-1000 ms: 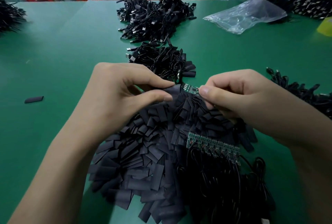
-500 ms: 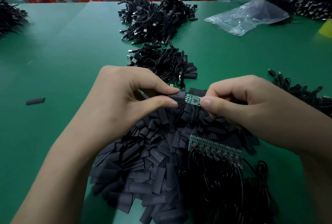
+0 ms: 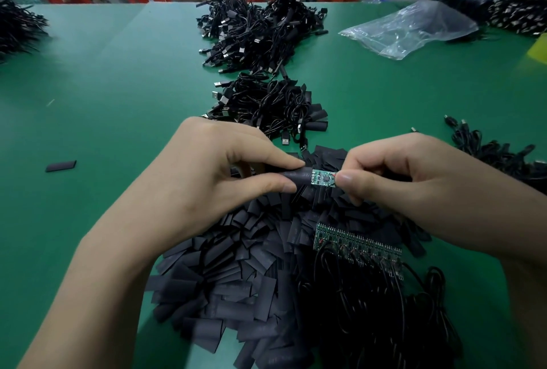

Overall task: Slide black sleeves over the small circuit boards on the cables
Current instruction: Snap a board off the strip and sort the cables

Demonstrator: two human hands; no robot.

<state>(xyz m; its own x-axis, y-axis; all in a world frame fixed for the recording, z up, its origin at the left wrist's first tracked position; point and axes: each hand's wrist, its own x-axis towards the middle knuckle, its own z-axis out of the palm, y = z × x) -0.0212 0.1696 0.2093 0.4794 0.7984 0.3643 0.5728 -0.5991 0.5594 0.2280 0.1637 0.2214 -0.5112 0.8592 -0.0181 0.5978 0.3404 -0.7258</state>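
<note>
Left hand (image 3: 207, 173) pinches black sleeve (image 3: 297, 176) between thumb and forefinger; right hand (image 3: 414, 182) pinches circuit board (image 3: 323, 179), its left end entering sleeve.

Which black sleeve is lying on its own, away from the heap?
The lone sleeve out on the table, left of the left hand. The rest are heaped in the sleeve pile, bar the held sleeve in that hand.

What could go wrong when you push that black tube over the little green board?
A corner of the board might snag on the tube, since most of it is outside. The right hand pinches beside the thin red wires, so a hard push from the left hand might bend them.
</note>
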